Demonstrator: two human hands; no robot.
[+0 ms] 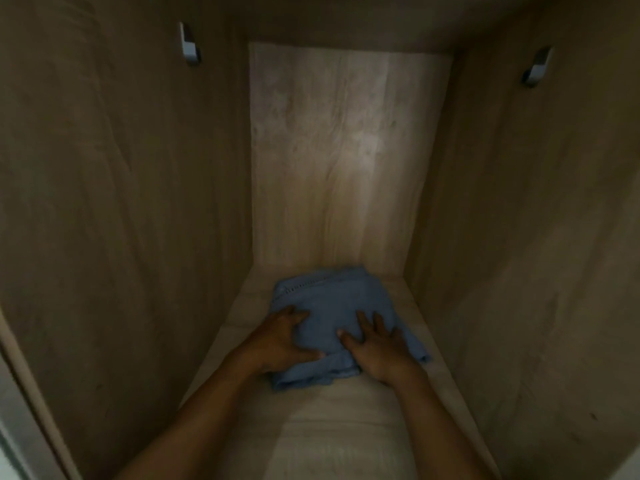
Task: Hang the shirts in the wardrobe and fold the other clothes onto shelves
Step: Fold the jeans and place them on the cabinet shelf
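Observation:
A folded blue garment (332, 299) lies on the wooden shelf (332, 427) inside the wardrobe, toward the back wall. My left hand (282, 341) rests flat on its left side with fingers spread. On the garment's right part my right hand (379, 348) presses down, palm flat and fingers apart. Neither hand grips the cloth. The garment's near edge is partly covered by both hands.
The compartment is narrow, with wooden side walls (121, 220) close on left and right and a pale back panel (346, 161). A metal bracket (188, 45) sits high on the left wall and another bracket (536, 67) on the right wall.

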